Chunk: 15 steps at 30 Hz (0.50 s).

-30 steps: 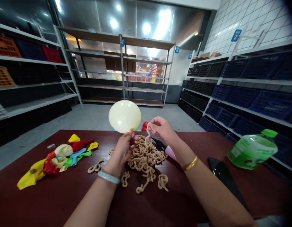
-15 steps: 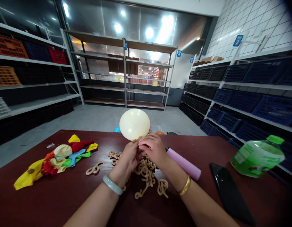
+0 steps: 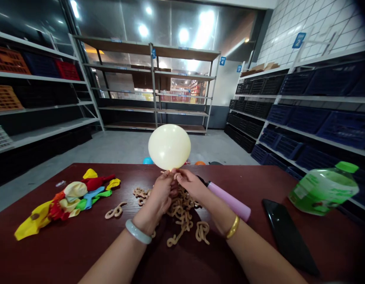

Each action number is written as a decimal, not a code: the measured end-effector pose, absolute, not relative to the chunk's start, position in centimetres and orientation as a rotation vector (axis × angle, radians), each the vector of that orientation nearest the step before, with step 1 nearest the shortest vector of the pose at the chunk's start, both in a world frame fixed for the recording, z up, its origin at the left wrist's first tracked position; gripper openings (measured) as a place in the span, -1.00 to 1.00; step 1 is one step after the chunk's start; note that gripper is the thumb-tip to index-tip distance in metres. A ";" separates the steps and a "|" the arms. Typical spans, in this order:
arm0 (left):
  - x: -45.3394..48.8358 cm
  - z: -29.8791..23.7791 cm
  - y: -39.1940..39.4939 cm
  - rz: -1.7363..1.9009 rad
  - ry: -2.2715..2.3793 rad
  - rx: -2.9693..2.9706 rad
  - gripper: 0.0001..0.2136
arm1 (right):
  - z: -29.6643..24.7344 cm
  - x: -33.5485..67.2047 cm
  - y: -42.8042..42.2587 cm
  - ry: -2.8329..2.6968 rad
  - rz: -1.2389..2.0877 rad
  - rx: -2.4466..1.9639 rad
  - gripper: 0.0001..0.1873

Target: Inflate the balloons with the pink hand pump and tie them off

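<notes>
A pale cream inflated balloon (image 3: pixel 169 146) stands upright above the table's far edge, its neck down between my fingers. My left hand (image 3: pixel 162 191) is closed on the neck, thumb and fingers pinched together. Close against it, my right hand (image 3: pixel 190 182) pinches at the same neck with thumb and forefinger. The neck itself is mostly hidden by the fingertips. Beneath both hands lies a heap of tan, twisted, rubbery-looking strips (image 3: pixel 182 215), partly covered by my left hand and wrist.
Limp coloured balloons (image 3: pixel 74 191) lie in a pile at the left. To the right are a pink cylinder (image 3: pixel 229 201), a black phone-like slab (image 3: pixel 289 236) and a green-capped jug (image 3: pixel 324 189). Shelves with crates (image 3: pixel 306 122) line the room. Several balloons (image 3: pixel 148 160) show beyond the table edge.
The balloon has risen slightly and looks a bit larger in view. My right hand's fingers have shifted from over the neck to a pinch beside my left fingertips.
</notes>
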<state>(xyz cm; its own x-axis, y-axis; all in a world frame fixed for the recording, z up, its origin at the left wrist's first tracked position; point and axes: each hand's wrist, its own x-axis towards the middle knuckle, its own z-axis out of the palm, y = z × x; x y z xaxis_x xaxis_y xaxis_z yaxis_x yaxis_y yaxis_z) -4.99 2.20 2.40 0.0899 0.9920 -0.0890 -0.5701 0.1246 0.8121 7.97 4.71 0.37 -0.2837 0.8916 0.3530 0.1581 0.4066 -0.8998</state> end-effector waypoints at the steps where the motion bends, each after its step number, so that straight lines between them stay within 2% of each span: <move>1: -5.0 2.4 2.2 1.320 0.785 0.716 -0.59 | 0.4 8.1 4.8 -1.742 0.965 -0.932 -0.70; 3: -5.0 2.3 2.2 1.328 0.824 0.736 -0.58 | 1.0 8.6 4.7 -1.797 0.813 -1.051 -0.80; 5: -5.1 2.2 2.4 1.324 0.852 0.753 -0.58 | 2.0 9.4 4.6 -1.783 0.692 -1.130 -0.77; 7: -5.2 1.9 2.5 1.309 0.856 0.780 -0.59 | 2.9 9.9 4.5 -1.675 0.823 -1.078 -0.68; 11: -4.7 1.2 2.7 1.234 0.829 0.859 -0.63 | 3.6 9.6 4.1 -1.325 1.309 -0.915 -0.54; 15: -3.7 0.8 2.3 1.241 0.882 0.822 -0.69 | 4.0 9.0 3.5 -1.288 1.387 -0.816 -0.52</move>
<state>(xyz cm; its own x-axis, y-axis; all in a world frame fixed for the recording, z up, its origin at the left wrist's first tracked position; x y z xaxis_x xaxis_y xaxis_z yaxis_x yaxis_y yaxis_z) -3.67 2.26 0.84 0.1030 0.9887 -0.1087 -0.4276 0.1426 0.8927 9.00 3.50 3.97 -0.2404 0.9574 0.1599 -0.2299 0.1039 -0.9677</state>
